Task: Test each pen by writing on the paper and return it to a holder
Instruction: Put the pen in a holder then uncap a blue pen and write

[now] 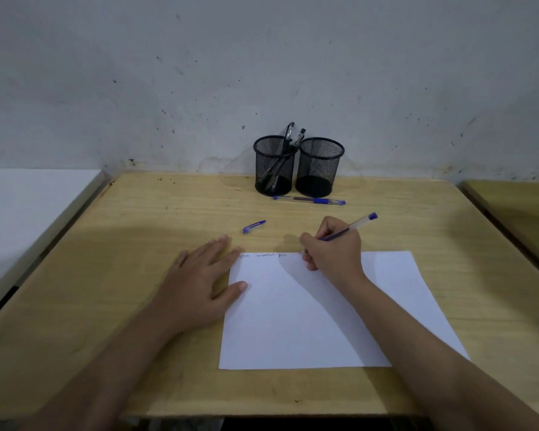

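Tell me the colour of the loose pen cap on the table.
Blue, the pen cap, seen in the head view.

loose cap [254,227] and capped pen [309,200] lying before holders [319,166], open tops

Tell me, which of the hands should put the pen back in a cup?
Probably the right hand: it already grips the blue pen, so no handover is needed. The left hand lies flat, steadying the paper. The empty holder stands straight ahead of the right hand.
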